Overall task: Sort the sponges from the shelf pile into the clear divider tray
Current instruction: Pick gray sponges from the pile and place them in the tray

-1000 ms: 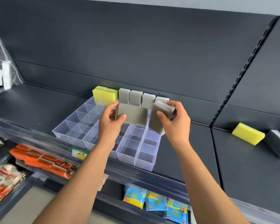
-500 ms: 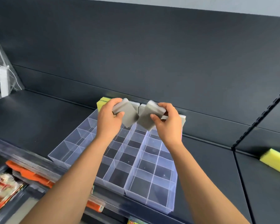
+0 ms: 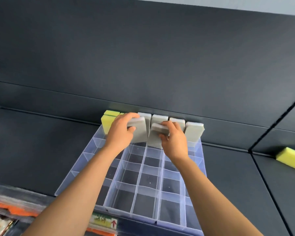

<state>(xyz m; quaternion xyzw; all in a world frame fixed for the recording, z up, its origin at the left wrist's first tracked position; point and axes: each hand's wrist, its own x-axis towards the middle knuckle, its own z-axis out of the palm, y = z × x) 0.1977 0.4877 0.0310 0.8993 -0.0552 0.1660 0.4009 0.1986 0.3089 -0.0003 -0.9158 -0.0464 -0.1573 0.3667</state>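
A clear divider tray [image 3: 144,198] lies on the dark shelf. Its far row holds upright sponges: a yellow sponge [image 3: 106,122] at the left, then several grey sponges such as the rightmost grey one [image 3: 193,133]. My left hand [image 3: 121,133] grips a grey sponge [image 3: 140,133] upright over the second row from the back. Beside it, my right hand [image 3: 173,142] grips another grey sponge [image 3: 156,138], whose lower edge dips into that row. The two held sponges nearly touch.
A loose yellow sponge [image 3: 290,159] lies on the neighbouring shelf section at the right. The shelf's back panel [image 3: 143,65] rises just behind the tray. Packaged goods [image 3: 8,217] sit on the lower shelf at the bottom left, below a price label [image 3: 103,222].
Both hands have carried their grey sponges forward and down, from above the tray's middle to the row just in front of the standing sponges. The camera has come closer.
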